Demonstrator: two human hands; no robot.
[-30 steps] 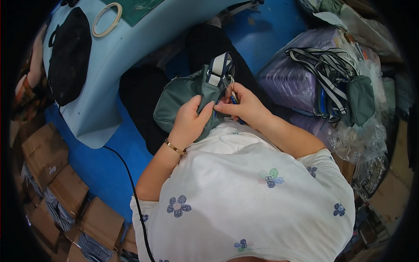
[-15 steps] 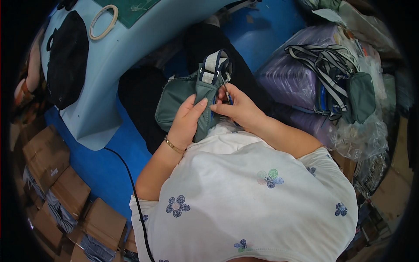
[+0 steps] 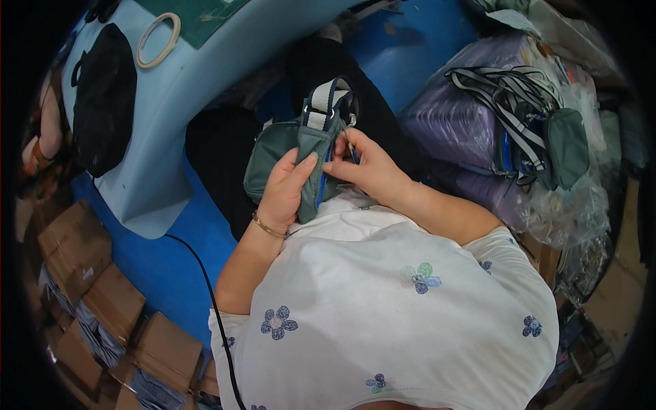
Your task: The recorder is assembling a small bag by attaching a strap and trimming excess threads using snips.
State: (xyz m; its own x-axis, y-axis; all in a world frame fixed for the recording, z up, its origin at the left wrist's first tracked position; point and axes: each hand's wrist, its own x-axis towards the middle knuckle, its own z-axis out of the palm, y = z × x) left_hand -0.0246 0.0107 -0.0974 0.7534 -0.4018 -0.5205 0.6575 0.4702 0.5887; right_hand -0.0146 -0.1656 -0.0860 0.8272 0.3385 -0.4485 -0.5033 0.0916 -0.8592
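A grey-green fabric bag (image 3: 270,157) rests on my lap, with a blue edge showing along its opened side. Its striped white and navy webbing strap (image 3: 320,109) loops up at the far end. My left hand (image 3: 287,183) grips the bag's near side, the thumb pressed on the fabric. My right hand (image 3: 365,160) is closed at the bag's right edge, finger and thumb against the blue edging. Between its fingers sits a slim metal tool with a dark blue part (image 3: 353,152); its kind is mostly hidden by the fingers.
To the left, a light blue table (image 3: 154,130) bears a black pouch (image 3: 106,99), a tape roll (image 3: 158,39) and a green mat (image 3: 195,17). At right, plastic-wrapped purple bundles (image 3: 458,116) carry another green bag (image 3: 567,147). Cardboard boxes (image 3: 75,236) stand lower left; another person's arm (image 3: 48,123) shows.
Both hands and the bag have shifted slightly left. The bag's right side has turned a little, so more of the blue edge shows. My grip is the same.
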